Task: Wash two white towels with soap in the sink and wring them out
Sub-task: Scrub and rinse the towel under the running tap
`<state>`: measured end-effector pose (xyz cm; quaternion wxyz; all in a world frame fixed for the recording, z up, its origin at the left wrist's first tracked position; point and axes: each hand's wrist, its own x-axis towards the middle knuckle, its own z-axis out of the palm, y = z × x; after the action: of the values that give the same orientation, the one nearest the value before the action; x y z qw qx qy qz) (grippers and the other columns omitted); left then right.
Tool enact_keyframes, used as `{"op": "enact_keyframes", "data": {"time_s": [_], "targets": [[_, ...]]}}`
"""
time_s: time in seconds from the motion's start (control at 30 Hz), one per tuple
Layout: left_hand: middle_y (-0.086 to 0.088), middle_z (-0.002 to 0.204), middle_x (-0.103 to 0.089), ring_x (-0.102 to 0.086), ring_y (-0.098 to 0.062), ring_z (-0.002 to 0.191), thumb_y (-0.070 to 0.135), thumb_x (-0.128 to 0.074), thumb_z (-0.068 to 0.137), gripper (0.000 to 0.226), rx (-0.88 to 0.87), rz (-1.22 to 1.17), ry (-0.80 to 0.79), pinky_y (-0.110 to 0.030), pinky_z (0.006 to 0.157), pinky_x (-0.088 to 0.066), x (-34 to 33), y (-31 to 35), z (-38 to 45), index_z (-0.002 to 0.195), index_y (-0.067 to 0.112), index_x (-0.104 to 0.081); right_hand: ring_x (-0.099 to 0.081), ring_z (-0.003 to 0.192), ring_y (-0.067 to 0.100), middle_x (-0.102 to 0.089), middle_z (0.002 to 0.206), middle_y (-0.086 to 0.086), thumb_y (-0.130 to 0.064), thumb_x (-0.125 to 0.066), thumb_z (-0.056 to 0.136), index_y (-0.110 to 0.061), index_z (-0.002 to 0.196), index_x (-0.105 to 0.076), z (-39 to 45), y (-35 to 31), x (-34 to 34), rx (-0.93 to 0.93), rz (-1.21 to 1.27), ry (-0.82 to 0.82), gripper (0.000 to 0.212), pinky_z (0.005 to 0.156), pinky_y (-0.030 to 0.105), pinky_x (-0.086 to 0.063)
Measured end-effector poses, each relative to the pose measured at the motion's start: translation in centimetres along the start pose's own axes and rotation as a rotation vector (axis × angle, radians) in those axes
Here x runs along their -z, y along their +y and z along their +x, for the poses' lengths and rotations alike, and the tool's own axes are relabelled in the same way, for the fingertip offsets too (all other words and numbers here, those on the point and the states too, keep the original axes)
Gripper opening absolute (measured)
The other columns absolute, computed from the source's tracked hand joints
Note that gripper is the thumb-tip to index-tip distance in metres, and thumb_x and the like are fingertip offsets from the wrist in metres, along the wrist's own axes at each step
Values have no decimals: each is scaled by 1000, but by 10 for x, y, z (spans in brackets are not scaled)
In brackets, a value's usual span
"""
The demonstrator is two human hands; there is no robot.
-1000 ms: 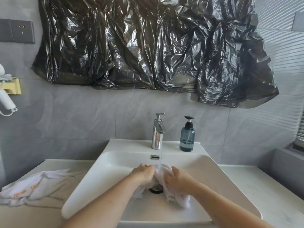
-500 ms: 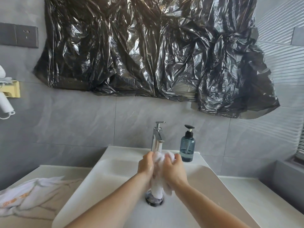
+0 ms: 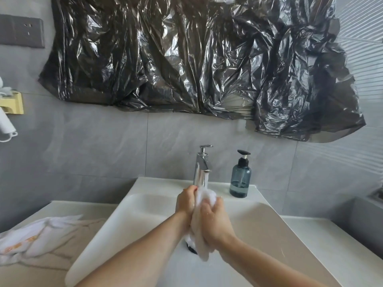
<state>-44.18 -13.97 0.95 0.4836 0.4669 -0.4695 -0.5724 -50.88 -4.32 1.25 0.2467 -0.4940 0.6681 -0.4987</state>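
Note:
A wet white towel (image 3: 204,196) is bunched between both hands over the white sink (image 3: 128,220), right under the chrome faucet (image 3: 202,166), from which water runs. My left hand (image 3: 186,201) grips its left side and my right hand (image 3: 215,220) grips its right side; the towel's tail (image 3: 202,248) hangs down over the dark drain (image 3: 191,246). A second white towel (image 3: 35,235) with orange lettering lies crumpled on the counter left of the sink. A blue-grey soap pump bottle (image 3: 240,179) stands on the sink ledge right of the faucet.
Crinkled black plastic sheeting (image 3: 196,59) covers the wall above the sink. A grey wall socket (image 3: 20,31) sits at upper left. A yellow holder (image 3: 14,103) with a white hair dryer (image 3: 6,125) hangs at the left edge. The white counter (image 3: 335,245) runs to the right.
Both hands lifted the bunched towel from low in the basin up under the faucet's running water. The towel's tail now hangs lower over the drain. The camera view shifted slightly.

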Motion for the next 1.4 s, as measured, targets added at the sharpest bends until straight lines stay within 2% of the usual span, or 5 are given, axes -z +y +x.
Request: {"op": "enact_keyframes", "data": {"time_s": [0.3,0.43,0.63,0.73,1.4], "targets": [[-14,79,-72,-65,-29,70,41,-59,82,33,23,-42,-110,-35,63,-48,-5,-1,-18,82,12,-74,-66,94,25,-67,102,7,-33,-33,107,-16,113,-48,17,16,19,-99,-77,7,24,81,38,-53],[-6,79,-66,-57,-29,73,47,-48,65,34,-89,282,-52,-35,66,-42,3,-7,-16,74,18,-61,-61,93,25,-64,104,6,-32,-43,101,-15,111,-48,13,25,29,-76,-255,-98,21,79,36,-47],[-7,132,-63,-59,-30,124,54,-57,85,55,-135,997,-72,-35,96,-48,22,-18,-17,126,17,-57,-60,116,33,-63,131,10,-36,-44,100,-17,132,-46,17,38,46,-44,-640,-185,37,85,37,-44],[-7,133,-58,-56,-31,126,55,-54,90,49,-169,1112,-102,-38,99,-46,35,-21,-21,124,20,-50,-58,117,32,-59,138,12,-34,-49,97,-20,144,-39,14,41,51,-63,-629,-288,51,91,36,-44],[-6,138,-53,-54,-32,123,46,-53,98,32,-261,1238,-249,-36,86,-39,53,-32,-71,110,20,-38,-60,103,35,-64,126,16,-33,-62,95,-18,113,-40,-11,47,48,132,-690,-347,32,81,37,-40]]}}
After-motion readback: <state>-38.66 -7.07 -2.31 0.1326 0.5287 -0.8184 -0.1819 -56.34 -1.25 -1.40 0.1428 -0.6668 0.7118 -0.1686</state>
